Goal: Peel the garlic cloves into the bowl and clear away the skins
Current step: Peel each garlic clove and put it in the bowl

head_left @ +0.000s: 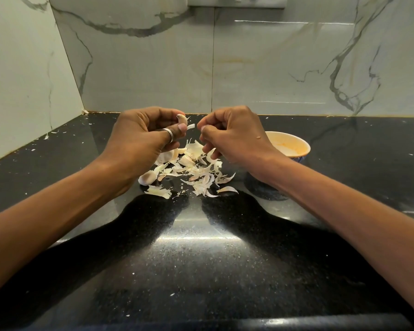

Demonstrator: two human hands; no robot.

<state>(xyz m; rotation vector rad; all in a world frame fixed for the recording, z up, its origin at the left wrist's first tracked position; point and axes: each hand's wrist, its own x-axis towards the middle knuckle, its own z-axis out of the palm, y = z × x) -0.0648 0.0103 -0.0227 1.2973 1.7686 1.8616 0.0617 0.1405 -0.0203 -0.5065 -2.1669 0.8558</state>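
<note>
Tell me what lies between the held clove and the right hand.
Head view: only a thin flake of garlic skin beside the garlic clove; the rest up to the right hand is bare.

Glossy black speckled counter (pixel 201 259) meets veined white marble walls (pixel 153 68) in a corner.

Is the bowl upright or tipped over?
Upright: the bowl stands on the counter, rim facing up, partly behind the right hand.
</note>
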